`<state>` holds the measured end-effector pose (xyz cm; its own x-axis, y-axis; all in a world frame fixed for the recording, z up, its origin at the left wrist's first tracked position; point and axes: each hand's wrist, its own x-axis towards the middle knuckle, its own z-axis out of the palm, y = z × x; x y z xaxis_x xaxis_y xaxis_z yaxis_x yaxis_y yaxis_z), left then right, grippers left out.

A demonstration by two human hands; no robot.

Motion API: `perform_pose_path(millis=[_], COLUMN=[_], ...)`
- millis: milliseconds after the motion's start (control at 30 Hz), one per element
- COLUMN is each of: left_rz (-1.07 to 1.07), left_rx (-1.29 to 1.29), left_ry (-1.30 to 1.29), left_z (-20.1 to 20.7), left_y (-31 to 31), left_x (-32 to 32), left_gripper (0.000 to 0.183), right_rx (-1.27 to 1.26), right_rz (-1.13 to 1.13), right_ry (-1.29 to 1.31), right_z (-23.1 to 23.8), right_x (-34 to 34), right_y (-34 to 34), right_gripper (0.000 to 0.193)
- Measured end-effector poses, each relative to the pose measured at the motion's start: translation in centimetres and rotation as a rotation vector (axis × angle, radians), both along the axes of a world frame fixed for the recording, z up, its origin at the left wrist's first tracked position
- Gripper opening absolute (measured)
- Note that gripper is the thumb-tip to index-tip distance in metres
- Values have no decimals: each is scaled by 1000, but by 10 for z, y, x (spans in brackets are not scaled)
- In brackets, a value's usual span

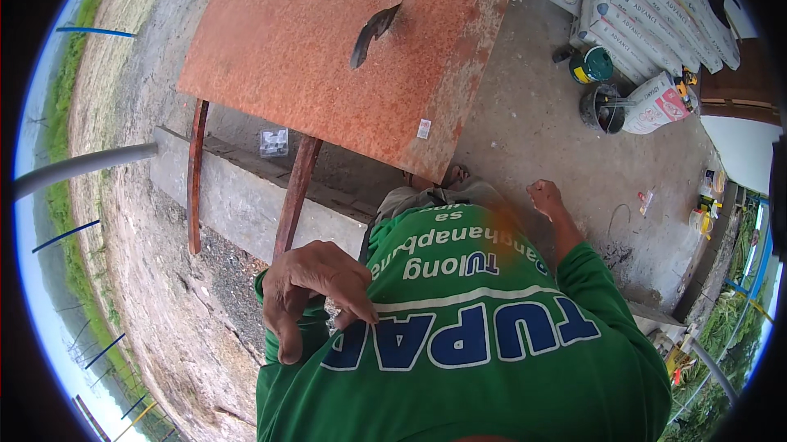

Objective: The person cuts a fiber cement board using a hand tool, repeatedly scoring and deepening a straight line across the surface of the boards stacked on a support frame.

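My left hand [318, 290] is raised in front of my green shirt, its fingers bent and apart, with nothing in it. Lower at my other side hangs my right hand [544, 198], fingers curled closed; no object shows in it. In front of me a large reddish-brown board [311, 40] rests on wooden supports [297, 192]. On the board lies a hand saw with a dark handle [373, 35]; its thin blade points away from me. A small printed label [424, 128] is on the board near its close corner.
A low concrete ledge [238, 196] runs beneath the board, with a clear plastic box [274, 143] by it. At the far right are stacked white sacks [631, 24], a green pail [592, 65], a black bucket [602, 108] and an opened sack [656, 104]. Gravel [238, 278] lies left.
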<state>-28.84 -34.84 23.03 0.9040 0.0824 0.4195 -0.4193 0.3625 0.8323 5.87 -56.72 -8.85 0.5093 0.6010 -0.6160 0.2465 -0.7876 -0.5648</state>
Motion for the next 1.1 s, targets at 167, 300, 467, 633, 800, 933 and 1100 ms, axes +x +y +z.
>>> perform_pose_path(millis=[167,300,467,633,800,933,1100], left_rz=[-31,-226,-392,-548,-417,-481,-502], left_rx=[-151,-390,-335,-435,-616,-657,-546], left_ry=[-223,-180,-361,-453,-425,-427,-447], left_z=[20,48,56,47,50,50,45], left_y=[-15,-25,-36,-30,-44,-50,-24], left_x=[27,55,79,88,88,91,95], left_gripper=[97,77,108,92,90,89,90], right_rx=[-99,-121,-110,-25,-31,-33,-41], right_rz=[30,42,72,81,107,115,112], right_ry=[-26,-44,-30,-64,-78,-79,-86], right_z=[8,12,28,36,32,24,22], right_x=[2,9,11,6,8,10,9], right_y=[0,-4,20,30,26,18,21], right_gripper=[32,33,33,30,28,27,27])
